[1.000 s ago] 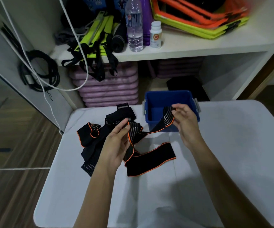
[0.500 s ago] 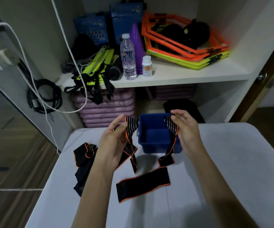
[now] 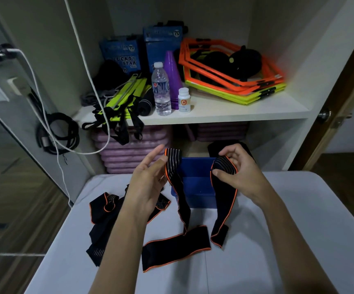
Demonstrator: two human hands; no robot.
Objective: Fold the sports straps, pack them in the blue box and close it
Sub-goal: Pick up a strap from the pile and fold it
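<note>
open blue box [image 3: 195,183], contents hidden

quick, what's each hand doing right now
Left hand: pinches one end of the strap, fingers mostly straight.
Right hand: fingers curled round the strap's other end.

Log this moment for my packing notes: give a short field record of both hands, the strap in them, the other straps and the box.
left hand: raised, thumb pinching one striped end of the strap, fingers straight
right hand: pinching the other striped end
held strap: black with orange edging, unfolded, its middle lying on the white table
other straps: loose pile on the table, at the left
blue box: open, behind the hands; no strap seen inside; no lid in view
</note>
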